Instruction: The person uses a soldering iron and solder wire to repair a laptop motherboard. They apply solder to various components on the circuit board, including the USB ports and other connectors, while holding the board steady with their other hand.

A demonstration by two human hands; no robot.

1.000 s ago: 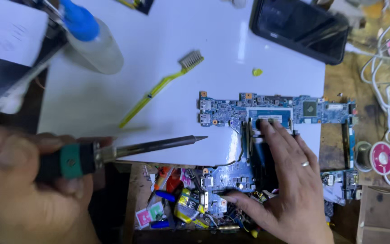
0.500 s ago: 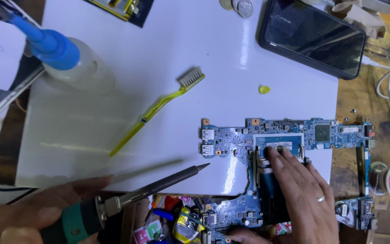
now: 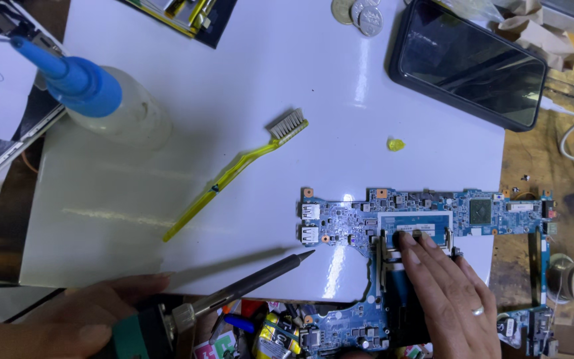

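The left hand [image 3: 68, 326] has its grip closed round a soldering iron [image 3: 234, 292], tip just off the blue circuit board [image 3: 426, 219] on the white tabletop [image 3: 234, 100], while the right hand [image 3: 446, 299] presses flat fingers on the board's memory slot, grasping nothing. A slip could swing the tip into those fingers or scorch a part. One iron, one board, one yellow toothbrush [image 3: 234, 176], one bottle [image 3: 101, 100], one phone [image 3: 470, 63], three coins [image 3: 357, 12].

Left hand [image 3: 68, 326] with the soldering iron [image 3: 247, 286] sits lower in view than a second ago, tip now nearer the blue circuit board [image 3: 347, 226] corner. Right hand [image 3: 446, 299] fingers [image 3: 410, 242] have slid up onto the memory module [image 3: 414, 223]. View shifts up: coins [image 3: 360, 12] now visible.
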